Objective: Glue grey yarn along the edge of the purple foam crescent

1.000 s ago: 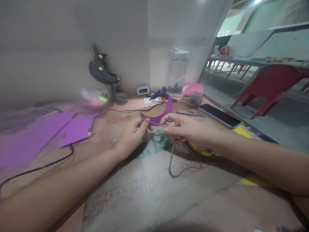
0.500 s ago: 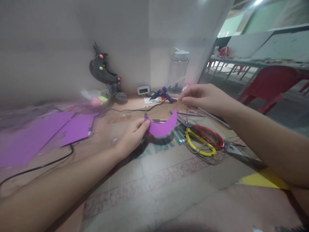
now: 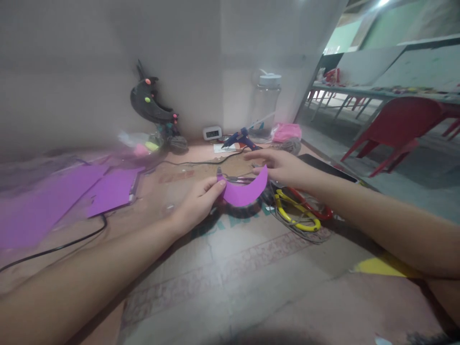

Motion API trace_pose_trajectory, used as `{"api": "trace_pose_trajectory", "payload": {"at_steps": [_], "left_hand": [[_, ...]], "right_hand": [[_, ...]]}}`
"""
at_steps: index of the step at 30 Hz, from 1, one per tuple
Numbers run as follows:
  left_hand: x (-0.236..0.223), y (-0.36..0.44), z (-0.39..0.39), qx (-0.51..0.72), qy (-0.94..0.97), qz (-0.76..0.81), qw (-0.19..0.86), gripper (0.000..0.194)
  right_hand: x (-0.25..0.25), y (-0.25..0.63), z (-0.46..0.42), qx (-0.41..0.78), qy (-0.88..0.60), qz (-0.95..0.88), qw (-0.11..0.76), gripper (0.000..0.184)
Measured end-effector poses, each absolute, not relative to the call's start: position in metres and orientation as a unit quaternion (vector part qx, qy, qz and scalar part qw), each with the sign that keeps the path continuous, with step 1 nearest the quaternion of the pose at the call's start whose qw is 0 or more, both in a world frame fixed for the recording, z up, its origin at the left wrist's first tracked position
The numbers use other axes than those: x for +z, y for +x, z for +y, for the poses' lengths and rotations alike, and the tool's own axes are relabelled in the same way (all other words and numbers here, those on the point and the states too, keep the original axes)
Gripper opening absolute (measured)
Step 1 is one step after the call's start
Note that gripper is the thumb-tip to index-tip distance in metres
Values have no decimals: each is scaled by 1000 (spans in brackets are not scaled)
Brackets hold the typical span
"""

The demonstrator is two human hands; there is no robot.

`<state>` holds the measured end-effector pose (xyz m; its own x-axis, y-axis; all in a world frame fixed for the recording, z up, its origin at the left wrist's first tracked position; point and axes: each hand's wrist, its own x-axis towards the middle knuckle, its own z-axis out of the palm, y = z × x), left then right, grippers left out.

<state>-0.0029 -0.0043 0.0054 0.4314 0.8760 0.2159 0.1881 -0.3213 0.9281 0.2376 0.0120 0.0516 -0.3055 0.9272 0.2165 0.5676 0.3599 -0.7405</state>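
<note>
Lightly, our left thumb and fingers pinch one horn of the purple crescent (image 3: 244,195), our left hand (image 3: 197,201) low over the table (image 3: 215,287). Our right hand (image 3: 287,168) has its fingers partly spread beside the other horn; whether they touch it or grip anything, we cannot tell. We judge the piece light and thin, like card: stiff enough to hold its curve, yet easily creased at the narrow points. A flat pinch a little in from a tip, or on the broad middle, should suit it best. Farther out lie the scissors (image 3: 313,225) among looped cord (image 3: 312,240), and the glue gun (image 3: 240,138).
</note>
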Motion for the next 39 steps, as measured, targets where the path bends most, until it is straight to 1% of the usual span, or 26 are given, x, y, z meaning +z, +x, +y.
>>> {"api": "trace_pose_trajectory", "payload": {"at_steps": [2,3,5,7,11,13,19,23,26,31,39], "left_hand": [[3,-3,-4,374,721,365,455,35],[2,-3,-4,370,724,363,456,35],[0,-3,-3,355,728,357,465,35],[-2,-2,-3,344,727,352,479,33],[-3,-2,-3,339,733,357,469,32],[-2,-2,-3,331,742,360,459,33],[1,-1,-5,303,766,359,438,32],[2,-1,-5,300,774,358,427,33],[3,-1,-5,300,773,359,428,33],[3,-1,-5,296,783,348,421,33],[4,-1,-6,295,787,346,416,31]], "right_hand": [[37,224,7,424,-405,-710,390,43],[29,218,4,487,-370,-681,402,43],[17,209,-1,570,-329,-642,393,45],[9,205,-6,604,-325,-621,381,44],[8,204,-10,594,-381,-597,381,30],[11,204,-10,584,-400,-592,386,28],[7,205,-5,542,-393,-610,424,31],[3,208,-4,515,-392,-629,431,32],[6,207,-6,514,-405,-625,426,33],[8,206,-7,532,-397,-597,450,35],[12,207,-7,511,-410,-604,454,36]]}}
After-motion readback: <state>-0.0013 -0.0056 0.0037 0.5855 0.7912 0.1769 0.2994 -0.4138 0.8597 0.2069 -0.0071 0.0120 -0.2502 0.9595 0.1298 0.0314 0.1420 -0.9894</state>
